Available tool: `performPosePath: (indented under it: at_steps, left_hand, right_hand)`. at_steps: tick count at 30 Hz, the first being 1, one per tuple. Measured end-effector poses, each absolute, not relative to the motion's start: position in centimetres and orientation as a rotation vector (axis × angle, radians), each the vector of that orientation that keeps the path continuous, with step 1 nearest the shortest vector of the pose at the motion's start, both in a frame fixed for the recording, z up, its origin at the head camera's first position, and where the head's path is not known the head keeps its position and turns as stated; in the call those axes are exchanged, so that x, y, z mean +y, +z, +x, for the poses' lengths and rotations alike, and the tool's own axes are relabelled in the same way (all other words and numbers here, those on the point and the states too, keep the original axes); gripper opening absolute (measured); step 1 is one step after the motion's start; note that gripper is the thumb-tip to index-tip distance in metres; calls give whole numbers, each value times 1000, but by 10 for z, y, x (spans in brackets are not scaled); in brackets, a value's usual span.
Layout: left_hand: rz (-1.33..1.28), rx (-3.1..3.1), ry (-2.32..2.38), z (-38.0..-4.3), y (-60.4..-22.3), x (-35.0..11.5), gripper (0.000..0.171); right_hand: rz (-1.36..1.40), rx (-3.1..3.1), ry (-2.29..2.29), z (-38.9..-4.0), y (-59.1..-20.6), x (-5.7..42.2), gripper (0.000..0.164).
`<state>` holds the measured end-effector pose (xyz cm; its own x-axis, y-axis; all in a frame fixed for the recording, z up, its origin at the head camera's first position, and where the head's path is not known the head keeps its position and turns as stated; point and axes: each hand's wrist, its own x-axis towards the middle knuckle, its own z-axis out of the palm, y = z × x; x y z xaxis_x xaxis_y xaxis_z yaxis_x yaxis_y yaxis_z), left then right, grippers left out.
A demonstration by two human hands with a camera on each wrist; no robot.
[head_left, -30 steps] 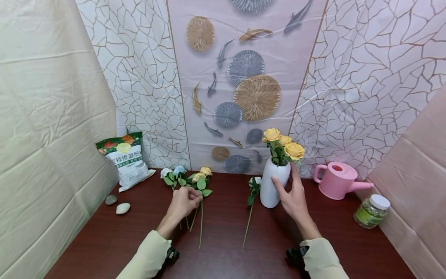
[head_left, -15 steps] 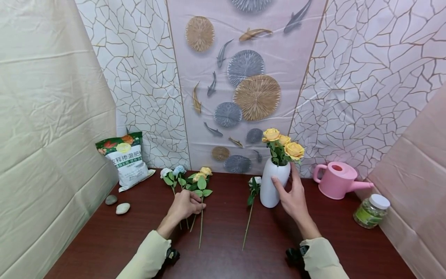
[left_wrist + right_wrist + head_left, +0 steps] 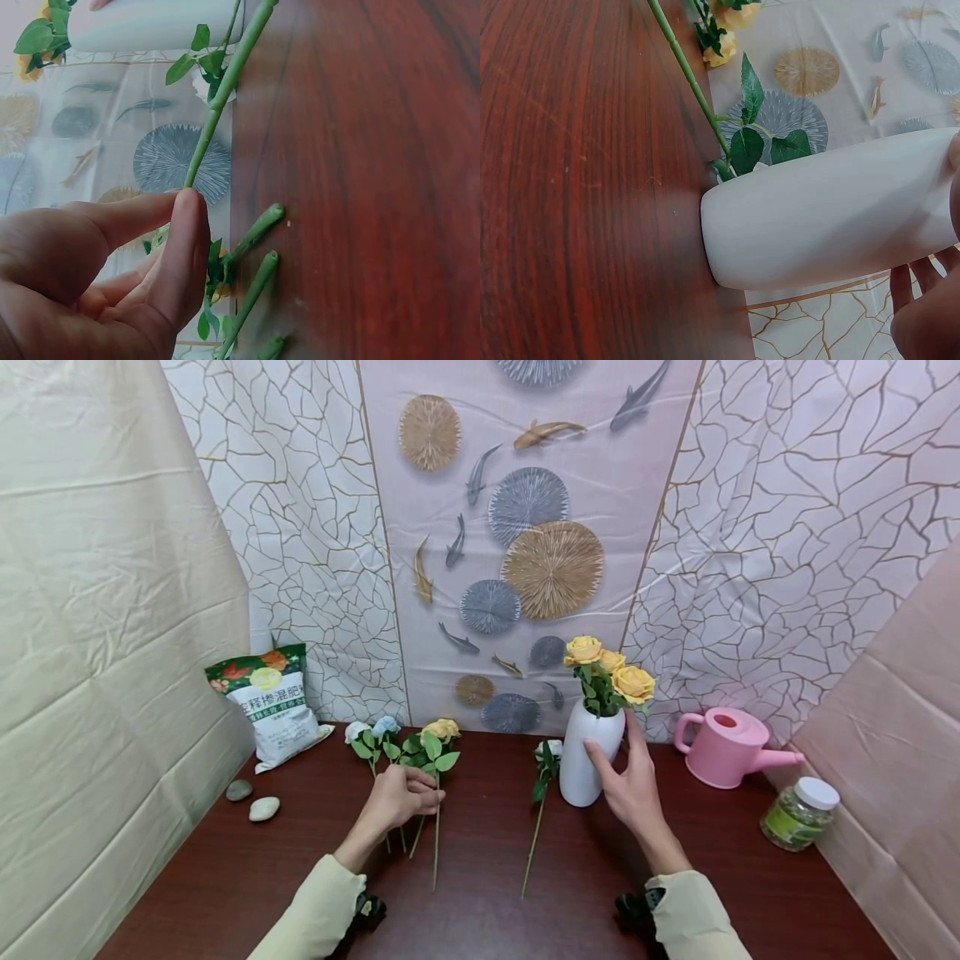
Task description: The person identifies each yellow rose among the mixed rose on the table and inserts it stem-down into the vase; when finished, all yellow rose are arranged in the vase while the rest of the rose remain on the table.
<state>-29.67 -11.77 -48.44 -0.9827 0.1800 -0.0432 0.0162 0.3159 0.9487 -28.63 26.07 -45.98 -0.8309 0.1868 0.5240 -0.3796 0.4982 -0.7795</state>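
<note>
Between thumb and forefinger my left hand [image 3: 407,795] pinches the green stem [image 3: 234,79] of a rose. Its leaves [image 3: 440,755] lie just below a yellow bloom [image 3: 441,730], though overlapping flowers make it hard to separate the heads. Beside that hand are more stemmed flowers, among them a white rose [image 3: 357,732] and a blue rose [image 3: 386,727]. My right hand [image 3: 637,789] grips the upper right side of an upright white vase [image 3: 581,768], its thumb across the front. Several yellow roses [image 3: 632,683] stand in the vase. The stems inside it are hidden.
Left of the vase, a single white rose [image 3: 550,749] lies on the dark red table [image 3: 480,843]. A pink watering can [image 3: 729,747] and a lidded jar [image 3: 800,814] stand at right. A fertilizer bag [image 3: 281,714] and two stones [image 3: 264,809] are at left.
My left hand has slid down the stem a little, and the pinched rose has shifted slightly up and right. The right hand and the vase have stayed in place.
</note>
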Motion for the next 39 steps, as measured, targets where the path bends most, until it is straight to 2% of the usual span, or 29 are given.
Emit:
performPosePath:
  at_steps: [17, 24, 39]
  left_hand:
    - [245, 2258, 1896, -293, -478, -112, 36]
    - [348, 2281, 1893, -295, -477, -110, 29]
    - [476, 2340, 1988, -300, -461, -94, 28]
  right_hand:
    - [155, -2191, 1330, -285, -458, 260, 87]
    - [165, -2188, 1330, -284, -457, 260, 87]
    - [150, -2204, 1345, -285, -460, 260, 87]
